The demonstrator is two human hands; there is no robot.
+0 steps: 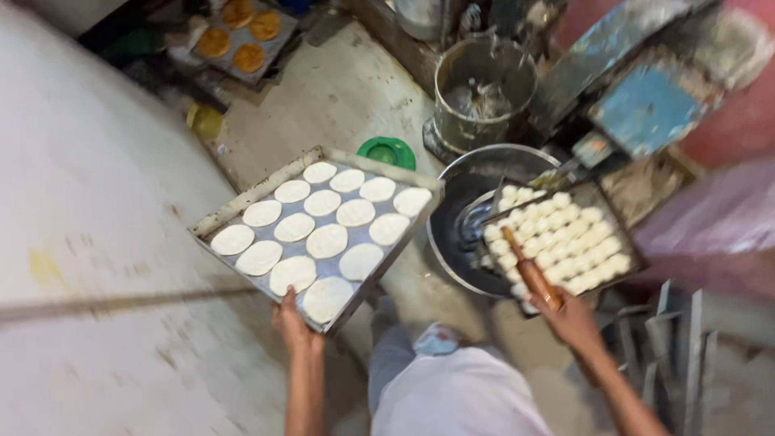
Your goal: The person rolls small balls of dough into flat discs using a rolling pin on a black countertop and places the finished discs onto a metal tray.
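At the left of the frame a pale bench (pixel 89 210) slopes away, blurred by the camera's movement. Just right of it, centre-left, the left hand (pixel 291 323) grips the near edge of a metal tray (pixel 242 202), fingers curled under the rim and thumb on top, so the tray reaches up and away from the hand toward the middle of the frame, carried above the floor. Flat white dough discs (pixel 327 241) lie on it in rows, none touching the fingers. Beyond its far corner sits a green lid (pixel 387 151) on the floor, and at upper left a second tray holds browned rounds (pixel 240 36). Right of centre, a tray of small white dough balls (pixel 557 234) rests across a large dark metal basin (pixel 456 234), with a steel bucket (pixel 484 93) behind it. The right hand (pixel 575 321) is closed on the near end of a wooden rolling pin (pixel 533 277), whose long axis slants up and left over the balls. That hand is the nearer to the balls; the left is taken up with the discs.
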